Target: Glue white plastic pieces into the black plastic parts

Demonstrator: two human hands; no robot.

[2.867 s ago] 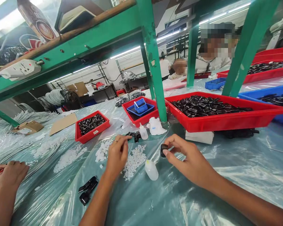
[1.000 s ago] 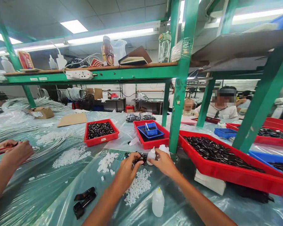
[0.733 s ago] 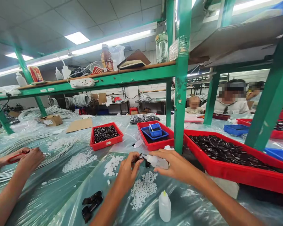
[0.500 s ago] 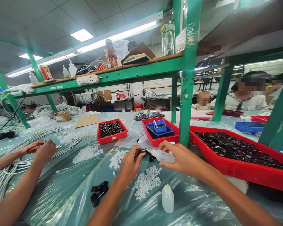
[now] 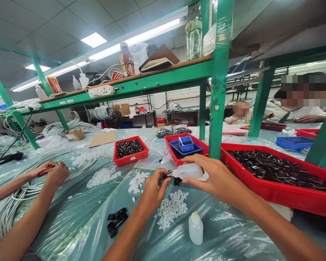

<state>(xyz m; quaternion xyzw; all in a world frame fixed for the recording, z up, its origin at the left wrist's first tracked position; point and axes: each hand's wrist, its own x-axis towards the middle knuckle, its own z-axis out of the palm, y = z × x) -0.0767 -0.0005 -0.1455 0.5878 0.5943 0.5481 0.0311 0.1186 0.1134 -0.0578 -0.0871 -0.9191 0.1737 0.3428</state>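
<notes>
My left hand is closed in a pinch on a small black plastic part, mostly hidden by the fingers. Wrapped round a translucent squeeze bottle, my right hand tilts it sideways, its nozzle at the black part. Another black piece shows just below the nozzle. Nearer me lies a pile of small white pieces. A second squeeze bottle with a yellow tip stands upright on the plastic-covered table. Several larger black parts lie left of my forearm.
A large red tray of black parts stands at right. Farther back are a smaller red tray and one holding blue trays. A green post rises ahead. At left, a co-worker's hands work near coiled white cables.
My right hand has turned slightly, bringing the bottle's nozzle closer to the part in my left hand. The whole view has shifted a little.
</notes>
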